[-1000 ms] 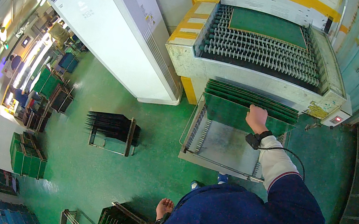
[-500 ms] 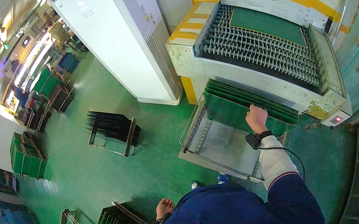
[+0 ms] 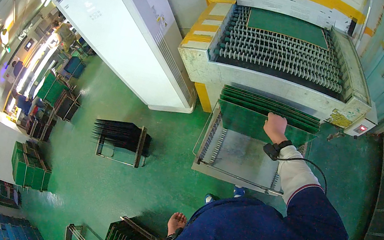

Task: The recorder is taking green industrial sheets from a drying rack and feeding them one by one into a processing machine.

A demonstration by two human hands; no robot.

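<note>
My right hand (image 3: 276, 127) is closed over the top edge of the front green board (image 3: 242, 118), a thin flat sheet standing in a slotted rack (image 3: 209, 168). Several more green boards (image 3: 267, 101) stand upright in a row behind it, at the rack's far side. The rack's near part shows a bare grey bottom and toothed side rails. My left hand (image 3: 177, 223) hangs low by my side with loosely curled fingers and nothing in it. Below it, close by, is a rack of dark boards (image 3: 126, 238).
Beyond the rack stands a roller conveyor machine (image 3: 280, 58) with a green board (image 3: 288, 27) lying on its rollers. A tall white air conditioner (image 3: 120, 30) stands left of it. Another rack of black boards (image 3: 120, 137) sits on the green floor; stacked green boards (image 3: 31, 167) stand farther left.
Both hands keep practically the same places, the right one still on the front board. The whole view has shifted very slightly.
</note>
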